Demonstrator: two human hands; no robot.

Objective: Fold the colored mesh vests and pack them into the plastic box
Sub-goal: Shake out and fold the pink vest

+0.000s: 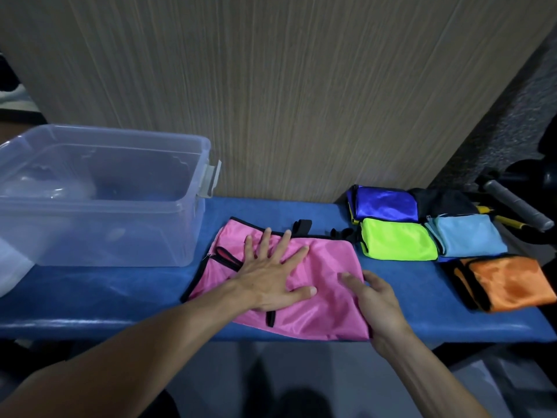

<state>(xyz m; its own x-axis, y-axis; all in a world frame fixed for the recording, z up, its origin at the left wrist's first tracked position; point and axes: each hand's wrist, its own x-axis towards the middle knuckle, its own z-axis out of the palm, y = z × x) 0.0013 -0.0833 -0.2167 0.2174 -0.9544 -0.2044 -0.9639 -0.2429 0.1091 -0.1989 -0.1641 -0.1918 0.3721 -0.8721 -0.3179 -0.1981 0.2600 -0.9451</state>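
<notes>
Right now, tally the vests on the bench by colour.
Pink vest: 1
Blue vest: 1
Black vest: 1
Green vest: 1
Light blue vest: 1
Orange vest: 1
Total: 6

Your box [99,203] sits left on bench [391,297] | vest [316,297] centre front under both your hands | folded vests [398,239] stacked right | wall [271,86] behind.
</notes>
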